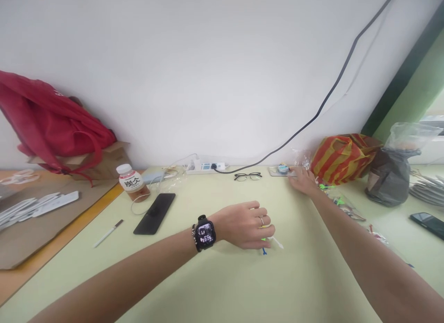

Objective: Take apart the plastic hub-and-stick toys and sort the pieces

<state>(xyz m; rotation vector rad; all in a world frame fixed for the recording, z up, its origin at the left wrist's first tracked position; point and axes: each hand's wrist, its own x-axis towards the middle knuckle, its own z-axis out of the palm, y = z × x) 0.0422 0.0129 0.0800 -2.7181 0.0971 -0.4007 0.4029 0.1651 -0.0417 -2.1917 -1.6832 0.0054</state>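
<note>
My left hand (pixel 244 225), with a ring and a smartwatch (pixel 205 235) on its wrist, is over the middle of the pale green table. Its fingers curl downward around small coloured plastic pieces (pixel 264 251); blue, green and white ends stick out beneath them. Farther back, my right hand (pixel 304 181) reaches toward the wall with its fingers apart. It is beside a crinkled clear plastic bag (pixel 302 157) and a flat packet with a round blue item (pixel 283 169). Its fingertips are partly hidden. Clear packets with small colourful parts (pixel 347 206) lie along my right forearm.
Along the wall are a power strip (pixel 206 167), black cable (pixel 291 138) and eyeglasses (pixel 247 176). At left are a phone (pixel 155 214), bottle (pixel 132 182), pen-like stick (pixel 108 233) and red backpack (pixel 65 124). A striped bag (pixel 343 157) and grey bag (pixel 390 177) stand right.
</note>
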